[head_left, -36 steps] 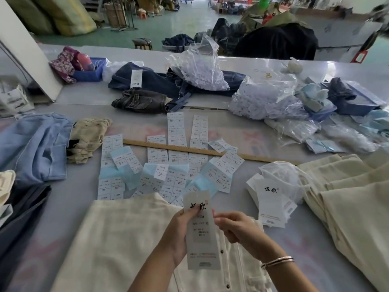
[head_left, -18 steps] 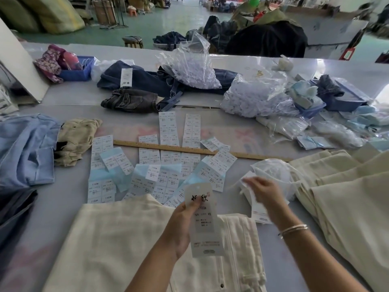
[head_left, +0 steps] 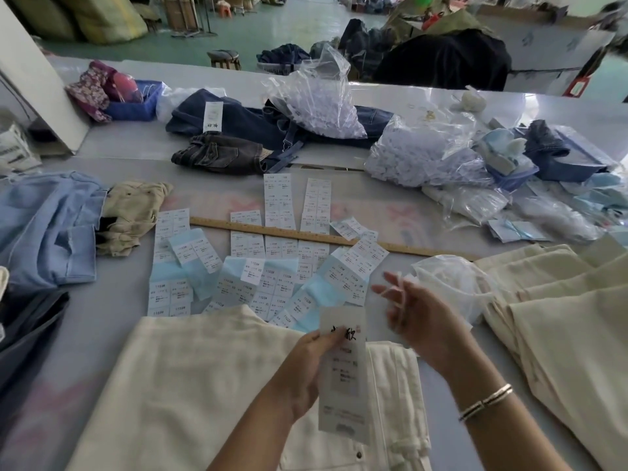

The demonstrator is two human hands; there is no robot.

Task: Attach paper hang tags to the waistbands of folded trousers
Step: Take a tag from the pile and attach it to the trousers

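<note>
We see cream trousers (head_left: pixel 190 385) folded on the surface (head_left: pixel 102 321), filling the lower centre of the frame, waistband end at lower right of centre. Hang tag (head_left: pixel 343 379) hangs above that waistband, long axis running up-down the frame. Left hand (head_left: pixel 306 368) pinches its top edge. Right hand (head_left: pixel 418 321) sits just right of the tag, fingers spread, something thin and pale between fingertips, too blurred to name. We judge the right hand nearer for fastening.
</note>
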